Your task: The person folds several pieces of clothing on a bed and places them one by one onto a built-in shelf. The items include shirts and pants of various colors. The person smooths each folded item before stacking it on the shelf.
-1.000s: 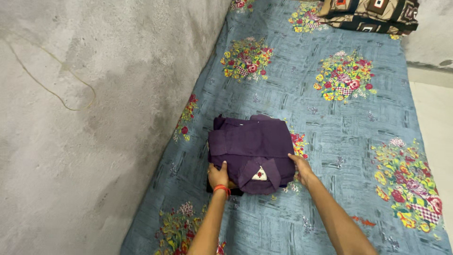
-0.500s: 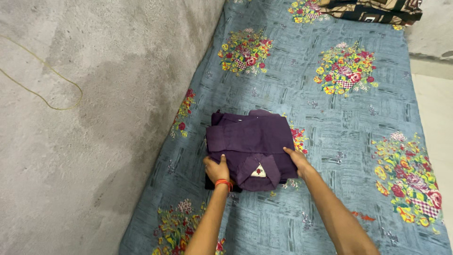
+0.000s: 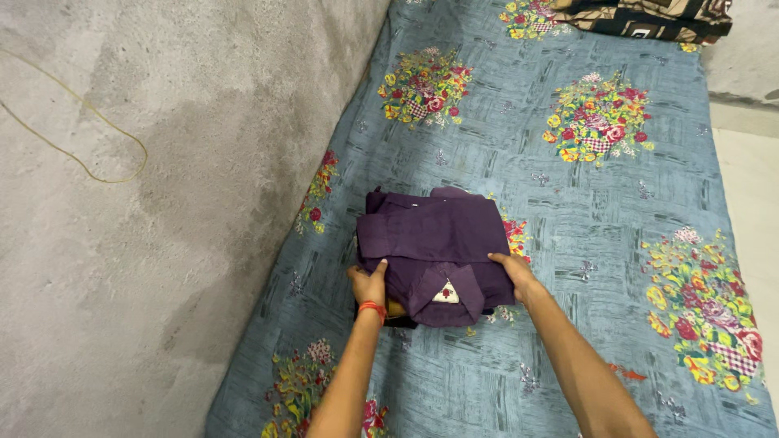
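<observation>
A folded purple shirt (image 3: 434,239) lies on a blue floral bedsheet (image 3: 568,203), its collar and a small tag facing me. My left hand (image 3: 369,284), with a red thread band at the wrist, grips the shirt's near left edge, thumb on top. At the near right edge, my right hand (image 3: 513,272) holds the shirt in the same way. A darker cloth shows just under the shirt's near edge.
A rough grey wall (image 3: 162,203) runs along the left, with a thin yellow cord (image 3: 89,138) on it. A dark patterned folded blanket (image 3: 649,16) lies at the far end of the bed. A pale floor strip (image 3: 746,162) borders the right side.
Both hands stay on the shirt's near edge. The view has shifted slightly, so that the shirt sits a little higher and further left in the frame.
</observation>
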